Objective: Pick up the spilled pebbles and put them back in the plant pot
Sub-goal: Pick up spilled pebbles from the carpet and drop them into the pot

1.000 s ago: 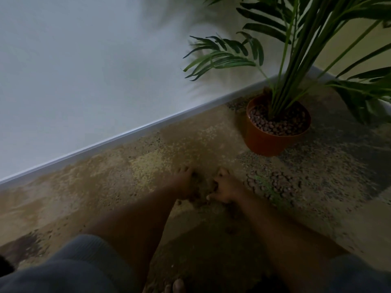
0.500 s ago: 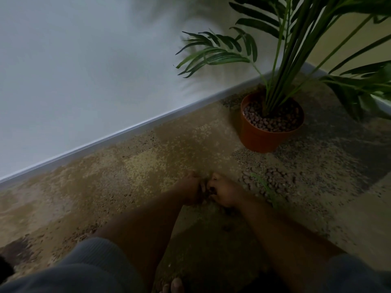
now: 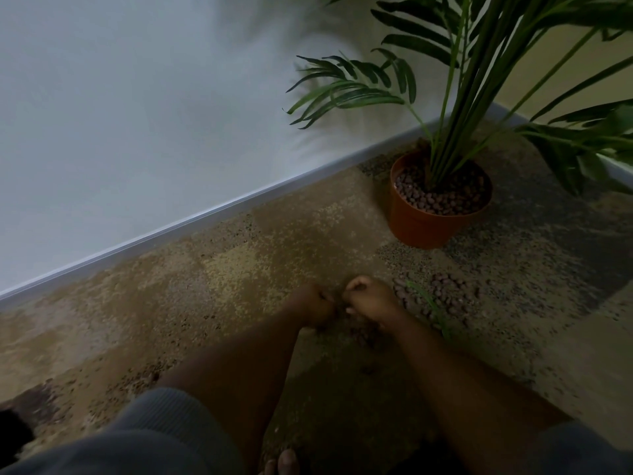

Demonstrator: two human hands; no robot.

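Left hand (image 3: 317, 305): low over the carpet (image 3: 239, 269), fingers curled inward; whether it holds pebbles cannot be told.
Right hand (image 3: 368, 299): just beside the left, knuckles nearly touching, fingers curled in the same way; contents hidden.
Spilled pebbles (image 3: 442, 296): brown cluster on the carpet, just right of the right hand; a few more lie dark beneath the hands.
Plant pot (image 3: 421, 224): orange, upright, far right near the skirting board (image 3: 205, 217), filled with pebbles around a green palm (image 3: 452, 108).
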